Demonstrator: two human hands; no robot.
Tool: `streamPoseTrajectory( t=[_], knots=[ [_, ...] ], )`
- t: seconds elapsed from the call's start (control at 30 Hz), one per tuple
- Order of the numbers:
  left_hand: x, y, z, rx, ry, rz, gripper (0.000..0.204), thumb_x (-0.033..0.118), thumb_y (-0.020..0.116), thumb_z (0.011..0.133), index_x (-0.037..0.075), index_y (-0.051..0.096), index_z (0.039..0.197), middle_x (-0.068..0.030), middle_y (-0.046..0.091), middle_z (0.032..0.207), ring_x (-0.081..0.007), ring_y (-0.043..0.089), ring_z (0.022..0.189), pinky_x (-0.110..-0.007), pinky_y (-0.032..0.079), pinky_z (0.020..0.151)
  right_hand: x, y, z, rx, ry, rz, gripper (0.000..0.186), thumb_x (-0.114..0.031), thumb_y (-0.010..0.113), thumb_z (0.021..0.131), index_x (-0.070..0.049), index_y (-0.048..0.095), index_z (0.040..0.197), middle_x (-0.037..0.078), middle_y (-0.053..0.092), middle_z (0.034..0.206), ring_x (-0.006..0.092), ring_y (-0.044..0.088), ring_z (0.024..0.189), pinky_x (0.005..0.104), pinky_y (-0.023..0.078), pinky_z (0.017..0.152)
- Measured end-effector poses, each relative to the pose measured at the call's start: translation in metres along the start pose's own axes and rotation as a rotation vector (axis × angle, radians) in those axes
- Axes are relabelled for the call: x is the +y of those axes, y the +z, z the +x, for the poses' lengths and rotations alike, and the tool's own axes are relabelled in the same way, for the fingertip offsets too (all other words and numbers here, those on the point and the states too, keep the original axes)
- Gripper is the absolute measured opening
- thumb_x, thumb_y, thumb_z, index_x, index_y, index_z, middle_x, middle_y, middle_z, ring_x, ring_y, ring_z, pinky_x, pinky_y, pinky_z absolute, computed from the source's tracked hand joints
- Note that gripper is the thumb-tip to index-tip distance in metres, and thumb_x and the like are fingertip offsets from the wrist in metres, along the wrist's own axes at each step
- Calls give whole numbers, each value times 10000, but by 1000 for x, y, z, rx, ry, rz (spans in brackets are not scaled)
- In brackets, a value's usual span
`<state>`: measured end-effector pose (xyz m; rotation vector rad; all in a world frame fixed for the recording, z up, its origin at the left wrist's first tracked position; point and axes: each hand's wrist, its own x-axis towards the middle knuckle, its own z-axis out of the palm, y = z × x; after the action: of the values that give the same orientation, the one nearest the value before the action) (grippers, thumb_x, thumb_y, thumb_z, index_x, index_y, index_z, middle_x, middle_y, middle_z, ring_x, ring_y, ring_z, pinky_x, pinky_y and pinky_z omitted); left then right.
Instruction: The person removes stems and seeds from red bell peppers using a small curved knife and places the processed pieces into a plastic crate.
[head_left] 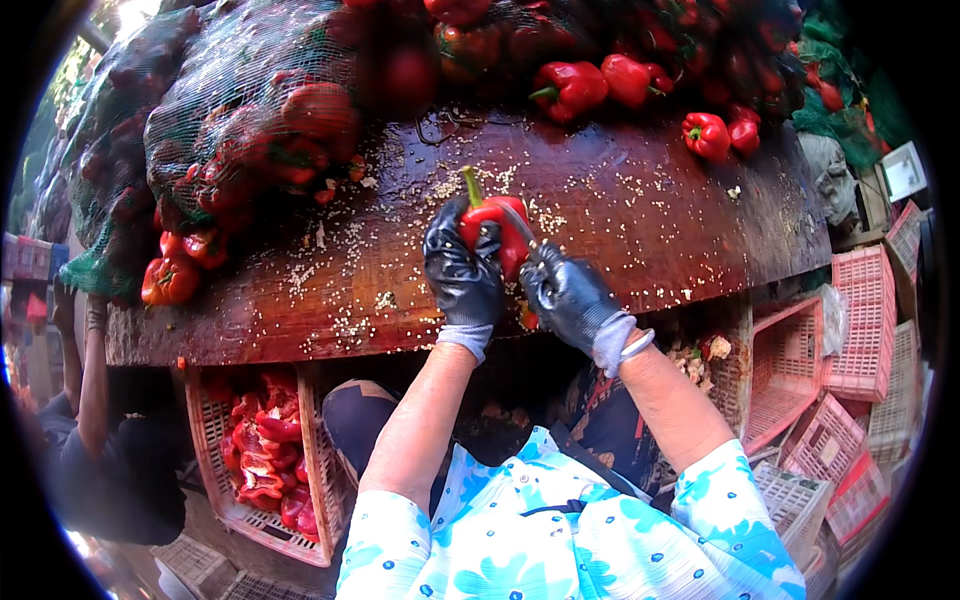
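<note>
A red bell pepper (512, 254) with a green stem is held over the near part of the wooden table (620, 180). My left hand (462, 262), in a black coated glove, wraps around its left side, stem upward. My right hand (570, 298), gloved alike, is closed on a small knife (521, 226), its blade against the pepper's upper right side. The knife's handle is hidden in my fingers. Pale seeds (385, 300) lie scattered over the table around both hands.
Green mesh sacks (240, 120) of red peppers crowd the far left; loose peppers (570, 90) lie at the back. Below left, a crate (317, 470) holds cut pepper pieces (265, 440). Pink crates (862, 320) are piled at right. Another person (110, 460) is at far left.
</note>
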<state>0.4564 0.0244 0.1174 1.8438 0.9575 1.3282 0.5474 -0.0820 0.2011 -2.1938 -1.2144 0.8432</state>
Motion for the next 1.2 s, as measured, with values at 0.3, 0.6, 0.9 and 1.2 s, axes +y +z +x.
streamPoseTrajectory(
  t=[0.3, 0.6, 0.9, 1.2],
  knots=[
    [-17, -3, 26, -24, -4, -36, 386, 119, 615, 892, 32, 553, 1263, -165, 602, 1191, -315, 571, 1106, -402, 435, 975, 46, 6, -58, -136, 119, 820, 283, -189, 551, 976, -78, 555, 1236, -2, 602, 857, 78, 572, 690, 251, 479, 533],
    [23, -30, 24, -463, 69, 385, 868, 225, 750, 743, 49, 283, 1454, -257, 406, 1395, -403, 418, 1282, -454, 357, 1081, 12, 3, 41, 289, -285, 23, 591, -329, 609, 891, -52, 431, 1382, 232, 580, 1200, 377, 615, 1030, 445, 499, 872],
    [0, -38, 19, -535, 69, 127, 849, 152, 789, 709, 74, 325, 1416, -200, 408, 1371, -355, 447, 1242, -419, 365, 1073, -5, 5, 63, 64, -96, -404, 635, -342, 504, 906, -134, 312, 1475, 206, 607, 1150, 375, 640, 945, 452, 521, 812],
    [-14, -71, 28, -694, -226, -294, 771, 33, 747, 757, 108, 378, 1430, -68, 418, 1415, -193, 382, 1308, -339, 301, 1110, 52, 5, 101, 99, 50, 151, 459, -280, 574, 879, -12, 538, 1249, 211, 662, 957, 332, 642, 823, 400, 516, 754]
  ],
)
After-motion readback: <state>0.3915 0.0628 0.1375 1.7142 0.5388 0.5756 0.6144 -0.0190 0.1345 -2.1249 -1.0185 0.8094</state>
